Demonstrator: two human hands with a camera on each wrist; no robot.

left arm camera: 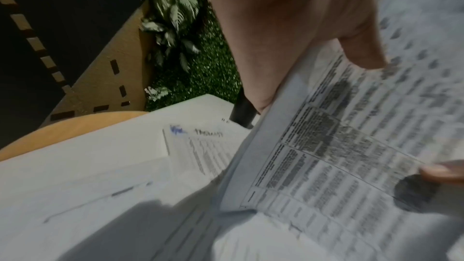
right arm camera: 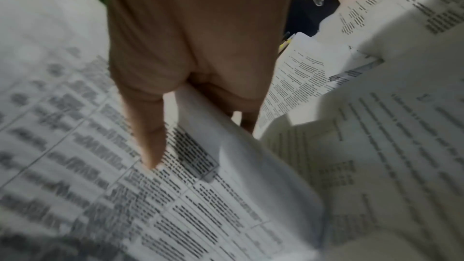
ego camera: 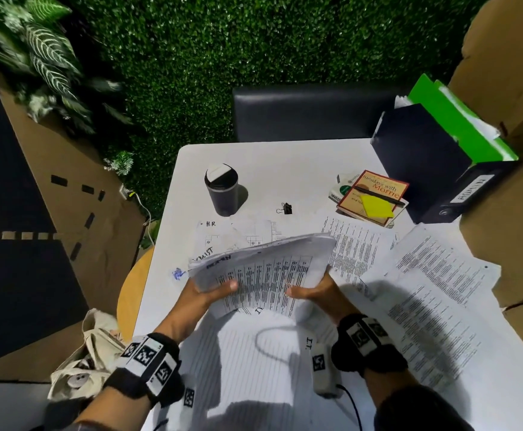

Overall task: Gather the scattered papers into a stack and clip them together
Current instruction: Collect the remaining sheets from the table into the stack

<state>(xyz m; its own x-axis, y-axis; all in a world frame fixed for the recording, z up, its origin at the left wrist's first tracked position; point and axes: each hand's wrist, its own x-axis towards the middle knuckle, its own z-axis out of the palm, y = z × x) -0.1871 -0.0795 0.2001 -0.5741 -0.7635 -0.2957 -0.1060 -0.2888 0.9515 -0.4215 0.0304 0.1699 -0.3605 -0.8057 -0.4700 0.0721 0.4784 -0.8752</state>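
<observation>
Both forearms reach forward from bottom of head view, each with black wrist band bearing white marker tags. Left hand [ego camera: 211, 290] grips left edge of paper stack [ego camera: 263, 269], thumb on top of printed sheet, fingers hidden beneath. Right hand [ego camera: 311, 290] grips stack's right edge, thumb lying across top sheet, fingers curled under. Hands near each other, roughly level, stack raised between them, bowed.

White table [ego camera: 300, 169] before a green hedge wall [ego camera: 223, 51].
</observation>
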